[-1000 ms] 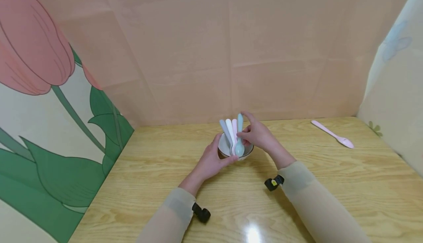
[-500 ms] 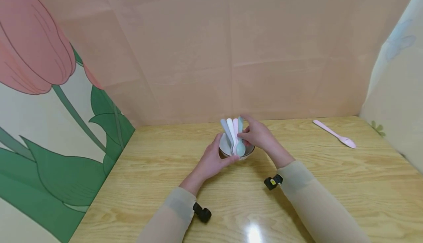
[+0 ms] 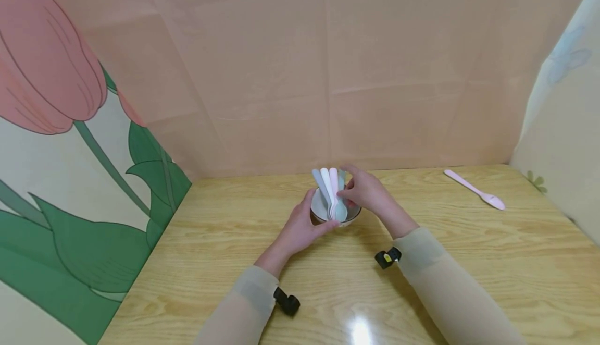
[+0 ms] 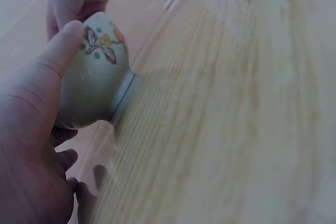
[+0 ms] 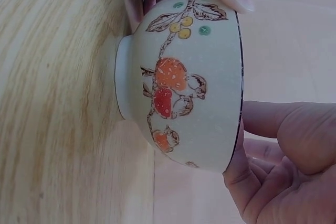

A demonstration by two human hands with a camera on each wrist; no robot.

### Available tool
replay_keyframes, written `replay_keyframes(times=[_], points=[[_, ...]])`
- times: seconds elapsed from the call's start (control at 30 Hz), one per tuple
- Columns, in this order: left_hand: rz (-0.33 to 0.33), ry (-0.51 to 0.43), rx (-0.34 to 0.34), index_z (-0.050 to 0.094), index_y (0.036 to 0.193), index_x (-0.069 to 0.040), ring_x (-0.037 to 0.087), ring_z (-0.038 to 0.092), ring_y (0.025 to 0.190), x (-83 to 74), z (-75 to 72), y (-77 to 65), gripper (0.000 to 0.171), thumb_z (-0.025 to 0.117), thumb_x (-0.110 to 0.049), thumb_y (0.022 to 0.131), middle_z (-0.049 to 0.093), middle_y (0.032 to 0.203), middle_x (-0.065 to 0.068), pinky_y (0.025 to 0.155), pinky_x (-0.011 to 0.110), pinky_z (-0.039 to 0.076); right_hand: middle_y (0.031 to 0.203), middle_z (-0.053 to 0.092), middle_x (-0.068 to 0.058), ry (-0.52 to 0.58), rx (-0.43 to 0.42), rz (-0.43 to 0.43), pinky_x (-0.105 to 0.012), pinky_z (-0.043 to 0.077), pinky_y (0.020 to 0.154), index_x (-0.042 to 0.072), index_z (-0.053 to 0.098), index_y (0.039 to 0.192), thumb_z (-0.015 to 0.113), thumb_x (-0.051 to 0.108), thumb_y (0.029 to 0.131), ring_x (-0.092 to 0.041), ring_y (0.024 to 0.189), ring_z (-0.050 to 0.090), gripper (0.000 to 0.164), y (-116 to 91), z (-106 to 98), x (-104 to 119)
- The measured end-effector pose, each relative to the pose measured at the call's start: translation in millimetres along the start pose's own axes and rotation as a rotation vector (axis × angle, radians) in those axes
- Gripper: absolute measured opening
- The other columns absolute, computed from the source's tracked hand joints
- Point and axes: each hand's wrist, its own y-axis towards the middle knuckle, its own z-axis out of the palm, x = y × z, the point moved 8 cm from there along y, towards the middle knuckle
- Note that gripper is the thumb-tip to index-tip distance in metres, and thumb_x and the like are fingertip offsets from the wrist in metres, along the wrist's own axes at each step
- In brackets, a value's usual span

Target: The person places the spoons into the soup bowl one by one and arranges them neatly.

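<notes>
A ceramic bowl (image 5: 199,87) painted with birds and berries stands upright on the table. My left hand (image 3: 300,225) grips its left side, thumb near the front rim. Inside lean a blue-grey spoon (image 3: 318,177), a white spoon (image 3: 325,178) and a pink spoon (image 3: 334,179), handles up. At the bowl's right side my right hand (image 3: 367,191) pinches the handle of a light blue-green spoon (image 3: 341,211), whose head is down in the bowl next to the others. The right fingertips are partly hidden in the right wrist view, behind the bowl's rim.
Another pink spoon (image 3: 473,188) lies at the back right of the wooden table (image 3: 197,261). A plain pinkish sheet (image 3: 262,74) hangs behind the table. Printed panels flank it, with a large tulip (image 3: 51,58) on the left.
The blue-green spoon has sunk slightly into the bowl, its handle end now lower and beside the other handles. The right hand's index finger has lowered a little; the left hand stays on the bowl.
</notes>
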Motion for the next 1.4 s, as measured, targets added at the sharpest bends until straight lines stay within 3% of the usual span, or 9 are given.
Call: replay_keyframes(times=[0.63, 0.77, 1.0, 1.23, 1.4], points=[[-0.015, 0.008, -0.003, 0.024, 0.175, -0.023, 0.021, 0.056, 0.142, -0.6, -0.5, -0.9, 0.102, 0.084, -0.053, 0.097, 0.055, 0.159, 0.005, 0.118, 0.05, 0.045, 0.105, 0.071, -0.018, 0.061, 0.0, -0.017, -0.037, 0.062, 0.07, -0.001, 0.044, 0.165, 0.08, 0.009, 0.103, -0.023, 0.076, 0.072, 0.072, -1, -5, -2], [-0.009, 0.008, -0.008, 0.025, 0.175, -0.021, 0.023, 0.055, 0.143, -2.1, -1.3, -1.5, 0.103, 0.084, -0.054, 0.097, 0.055, 0.159, 0.006, 0.119, 0.053, 0.043, 0.108, 0.071, -0.02, 0.094, -0.037, -0.045, -0.043, 0.063, 0.075, -0.004, 0.045, 0.163, 0.08, 0.009, 0.103, -0.023, 0.077, 0.072, 0.07, -3, -13, -2], [0.004, 0.027, -0.016, 0.026, 0.174, -0.021, 0.024, 0.055, 0.143, -1.8, -1.5, -0.6, 0.102, 0.084, -0.055, 0.097, 0.056, 0.158, 0.007, 0.119, 0.055, 0.042, 0.114, 0.071, -0.023, 0.163, -0.09, -0.064, -0.032, 0.062, 0.071, -0.005, 0.044, 0.163, 0.078, 0.011, 0.104, -0.023, 0.08, 0.073, 0.07, -11, -28, -4], [-0.004, 0.037, -0.019, 0.028, 0.173, -0.023, 0.022, 0.054, 0.143, 0.7, -1.0, 0.4, 0.102, 0.085, -0.058, 0.095, 0.057, 0.157, 0.005, 0.12, 0.052, 0.042, 0.118, 0.069, -0.022, 0.162, -0.136, -0.05, -0.032, 0.063, 0.073, -0.002, 0.045, 0.164, 0.077, 0.016, 0.107, -0.034, 0.089, 0.075, 0.068, -19, -45, -14], [-0.02, 0.036, -0.018, 0.028, 0.173, -0.025, 0.02, 0.053, 0.144, 1.6, -0.7, 0.1, 0.102, 0.085, -0.057, 0.095, 0.056, 0.157, 0.002, 0.121, 0.05, 0.041, 0.118, 0.069, -0.021, 0.147, -0.179, -0.07, -0.031, 0.062, 0.072, -0.001, 0.045, 0.164, 0.078, 0.021, 0.107, -0.023, 0.08, 0.073, 0.07, -27, -60, -21]])
